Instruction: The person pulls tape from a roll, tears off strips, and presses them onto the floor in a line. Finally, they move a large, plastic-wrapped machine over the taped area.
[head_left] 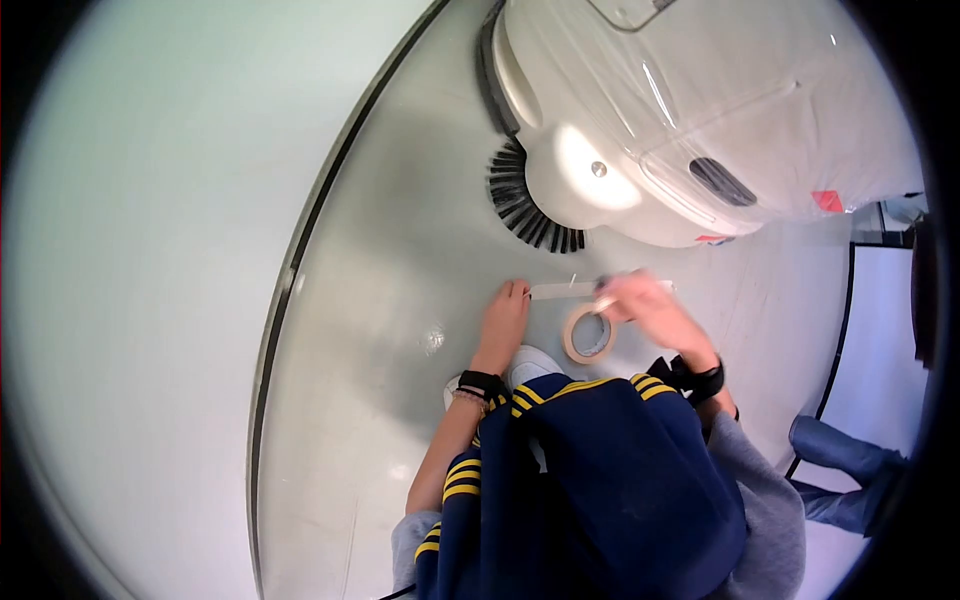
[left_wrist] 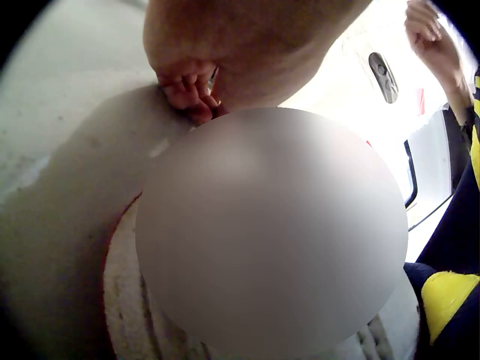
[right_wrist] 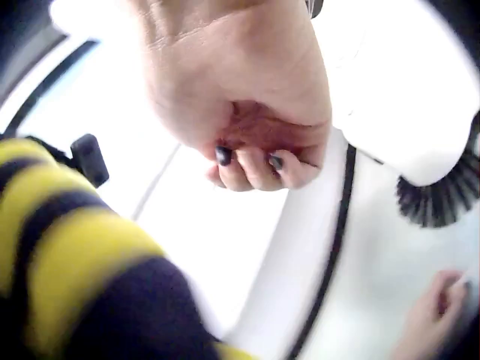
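Observation:
A pale strip of tape (head_left: 560,291) runs across the floor. My left hand (head_left: 506,322) is at its left end, fingers curled, pinching the tape there; in the right wrist view a bit of white tape (right_wrist: 463,280) shows at that hand's fingertips. A roll of masking tape (head_left: 568,340) lies to the right of the left hand. My right hand (head_left: 645,303), blurred in the head view, overlaps the strip and the top of the roll. From its own wrist camera, the right hand (right_wrist: 255,112) has its dark-nailed fingers curled toward the palm, with nothing visible in them.
Beyond the hands stands a large white, plastic-wrapped machine (head_left: 700,110) with a black-bristled round brush (head_left: 515,205) at floor level. A white wall (head_left: 170,250) with a dark base edge curves along the left. Another person's legs in jeans (head_left: 850,465) are at far right.

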